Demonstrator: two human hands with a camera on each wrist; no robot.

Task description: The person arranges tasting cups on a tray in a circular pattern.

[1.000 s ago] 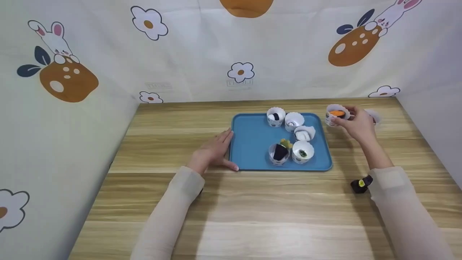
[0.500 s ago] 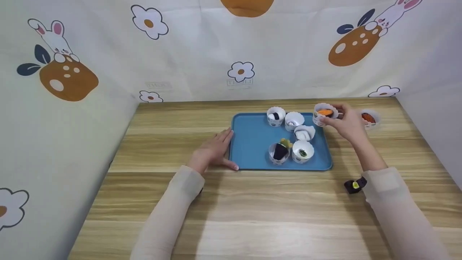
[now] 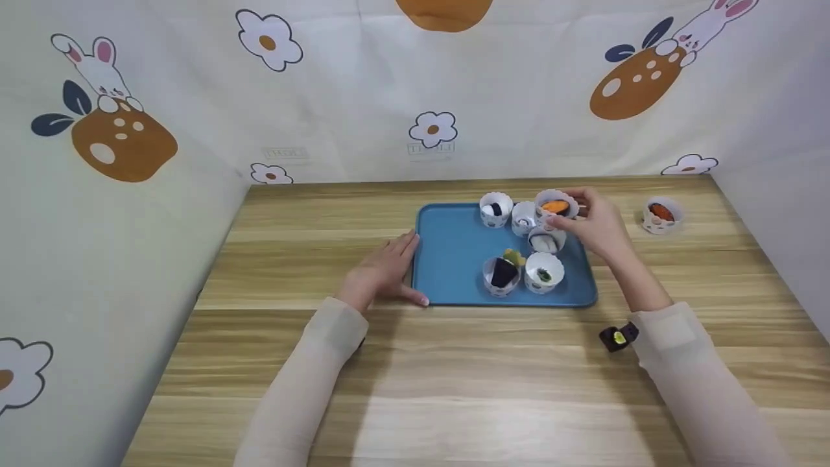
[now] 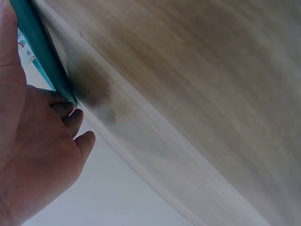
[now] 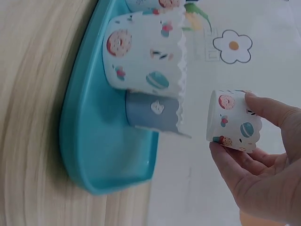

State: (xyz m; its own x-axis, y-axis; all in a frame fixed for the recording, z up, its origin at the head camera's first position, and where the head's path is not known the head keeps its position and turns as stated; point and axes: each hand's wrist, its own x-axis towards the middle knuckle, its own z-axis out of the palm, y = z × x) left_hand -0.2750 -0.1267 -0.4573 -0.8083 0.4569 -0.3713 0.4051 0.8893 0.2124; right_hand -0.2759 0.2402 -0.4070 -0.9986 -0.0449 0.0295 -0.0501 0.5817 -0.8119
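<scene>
Between thumb and fingers my right hand (image 3: 600,224) holds a scalloped paper baking cup (image 5: 233,120) with an orange-topped toy sushi piece (image 3: 556,207) inside. The right wrist view shows this cup lifted above the tray's level. In the head view it overlaps two other cups at the right of the blue tray (image 3: 447,250). My left hand (image 3: 384,269) rests against the tray's left edge, fingers along the side and thumb at the front corner. On the tray stand several paper cups, one with a dark toy piece (image 3: 504,274), another with a black-banded white piece (image 3: 496,209).
A paper cup with a red-orange piece (image 3: 661,213) stands on the wooden table (image 3: 454,389) right of the tray. Dark toy pieces with a yellow centre (image 3: 618,337) lie near the right sleeve. Printed cloth walls (image 3: 350,97) border the table at the back and sides.
My right hand has carried the cup with the orange-topped piece leftward, from right of the tray to over its right part. The left hand has stayed at the tray's edge.
</scene>
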